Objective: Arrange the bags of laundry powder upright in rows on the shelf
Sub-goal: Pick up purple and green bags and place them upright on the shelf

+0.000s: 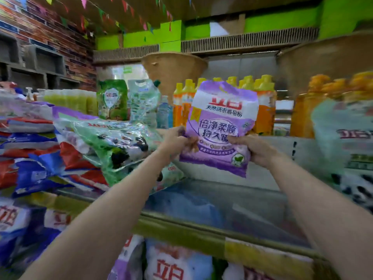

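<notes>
Both hands, left hand [177, 141] and right hand [256, 150], clamp the purple laundry-powder bag [221, 126] upright; next, probably, stand it on the bare shelf [232, 201] at 6 o'clock.

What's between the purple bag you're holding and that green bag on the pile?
In the head view, only the left hand gripping the purple bag; the green bag lies just beyond it.

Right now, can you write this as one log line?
left hand: grips purple bag | right hand: grips it too | bag: upright, above bare shelf
</notes>
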A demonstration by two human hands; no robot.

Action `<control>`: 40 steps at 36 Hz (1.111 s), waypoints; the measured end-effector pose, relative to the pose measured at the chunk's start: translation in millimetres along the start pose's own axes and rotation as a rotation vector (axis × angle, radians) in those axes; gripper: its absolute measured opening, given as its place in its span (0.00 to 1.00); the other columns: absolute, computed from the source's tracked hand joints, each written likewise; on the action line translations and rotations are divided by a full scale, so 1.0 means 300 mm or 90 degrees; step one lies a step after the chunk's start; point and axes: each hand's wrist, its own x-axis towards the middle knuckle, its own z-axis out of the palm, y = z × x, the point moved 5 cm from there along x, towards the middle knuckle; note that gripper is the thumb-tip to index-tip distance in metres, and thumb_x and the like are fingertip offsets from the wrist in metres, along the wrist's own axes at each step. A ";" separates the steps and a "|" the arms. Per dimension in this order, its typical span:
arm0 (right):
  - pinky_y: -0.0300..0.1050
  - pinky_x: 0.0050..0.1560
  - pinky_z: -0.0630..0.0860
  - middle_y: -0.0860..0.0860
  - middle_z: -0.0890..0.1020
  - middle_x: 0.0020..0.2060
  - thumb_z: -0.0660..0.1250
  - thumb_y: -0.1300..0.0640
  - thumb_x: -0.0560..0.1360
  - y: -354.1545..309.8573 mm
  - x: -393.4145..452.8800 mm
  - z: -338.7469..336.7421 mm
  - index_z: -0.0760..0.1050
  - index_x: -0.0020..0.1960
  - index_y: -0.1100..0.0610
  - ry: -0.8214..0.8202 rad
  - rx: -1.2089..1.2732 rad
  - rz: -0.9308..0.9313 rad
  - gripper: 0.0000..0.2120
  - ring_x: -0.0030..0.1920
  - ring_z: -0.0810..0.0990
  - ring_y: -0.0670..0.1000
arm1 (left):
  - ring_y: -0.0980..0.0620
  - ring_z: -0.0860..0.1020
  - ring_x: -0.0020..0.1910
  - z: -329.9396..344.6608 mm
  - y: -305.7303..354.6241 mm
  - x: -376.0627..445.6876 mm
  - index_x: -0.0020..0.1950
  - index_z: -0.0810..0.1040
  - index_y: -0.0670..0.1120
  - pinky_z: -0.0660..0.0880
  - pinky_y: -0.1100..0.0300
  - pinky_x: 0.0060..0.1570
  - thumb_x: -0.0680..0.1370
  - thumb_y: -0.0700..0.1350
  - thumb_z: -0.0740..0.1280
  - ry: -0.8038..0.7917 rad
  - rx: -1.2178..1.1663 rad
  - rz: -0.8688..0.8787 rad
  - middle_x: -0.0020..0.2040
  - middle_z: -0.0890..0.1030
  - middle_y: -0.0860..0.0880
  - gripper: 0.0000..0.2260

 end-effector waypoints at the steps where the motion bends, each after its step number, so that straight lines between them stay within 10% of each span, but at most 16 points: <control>1: 0.40 0.42 0.80 0.52 0.85 0.45 0.66 0.68 0.74 -0.006 -0.011 -0.036 0.80 0.49 0.61 0.022 -0.002 -0.016 0.07 0.42 0.84 0.48 | 0.59 0.75 0.21 0.034 -0.012 -0.001 0.41 0.74 0.38 0.73 0.63 0.27 0.73 0.29 0.67 -0.012 0.021 -0.006 0.25 0.79 0.52 0.06; 4: 0.51 0.59 0.76 0.56 0.79 0.60 0.67 0.72 0.71 -0.008 -0.034 -0.130 0.68 0.67 0.63 0.071 0.004 -0.047 0.25 0.58 0.79 0.56 | 0.61 0.75 0.21 0.125 -0.036 0.001 0.41 0.76 0.41 0.74 0.63 0.31 0.72 0.30 0.68 -0.047 0.063 -0.024 0.28 0.79 0.50 0.07; 11: 0.62 0.66 0.69 0.62 0.73 0.66 0.72 0.69 0.65 0.048 -0.081 -0.263 0.61 0.70 0.66 0.097 -0.073 -0.031 0.36 0.64 0.74 0.60 | 0.55 0.74 0.25 0.299 -0.080 0.019 0.40 0.73 0.44 0.70 0.67 0.24 0.72 0.30 0.67 -0.078 0.105 -0.076 0.31 0.77 0.47 0.10; 16: 0.38 0.38 0.81 0.61 0.70 0.68 0.67 0.72 0.72 0.097 -0.071 -0.303 0.59 0.71 0.67 0.093 -0.072 0.009 0.31 0.60 0.76 0.59 | 0.52 0.78 0.30 0.365 -0.139 0.030 0.37 0.76 0.45 0.78 0.57 0.36 0.63 0.38 0.72 -0.081 0.123 -0.095 0.30 0.80 0.48 0.07; 23: 0.38 0.47 0.80 0.62 0.79 0.57 0.64 0.63 0.76 0.176 -0.094 -0.295 0.67 0.64 0.69 0.014 -0.214 0.137 0.18 0.43 0.82 0.48 | 0.50 0.76 0.35 0.367 -0.197 0.003 0.53 0.76 0.38 0.75 0.62 0.31 0.68 0.34 0.73 -0.132 0.205 -0.199 0.40 0.79 0.45 0.14; 32: 0.47 0.65 0.70 0.57 0.75 0.64 0.68 0.53 0.75 0.173 -0.099 -0.309 0.69 0.67 0.64 0.066 -0.404 0.123 0.25 0.63 0.75 0.57 | 0.47 0.78 0.46 0.369 -0.179 -0.023 0.51 0.75 0.43 0.74 0.60 0.40 0.69 0.35 0.73 -0.116 0.270 -0.176 0.46 0.79 0.44 0.13; 36: 0.53 0.62 0.74 0.54 0.77 0.61 0.73 0.38 0.64 0.171 -0.119 -0.331 0.68 0.65 0.61 0.082 -0.489 0.131 0.39 0.58 0.78 0.56 | 0.42 0.80 0.51 0.372 -0.126 -0.037 0.47 0.77 0.43 0.75 0.58 0.46 0.70 0.35 0.70 -0.104 0.363 -0.136 0.48 0.82 0.40 0.08; 40: 0.44 0.52 0.71 0.50 0.73 0.50 0.70 0.47 0.73 0.139 -0.169 -0.330 0.66 0.61 0.58 0.118 -0.573 0.126 0.24 0.52 0.73 0.52 | 0.42 0.79 0.53 0.370 -0.102 -0.051 0.53 0.77 0.38 0.76 0.55 0.50 0.70 0.36 0.70 -0.078 0.377 -0.135 0.53 0.81 0.40 0.12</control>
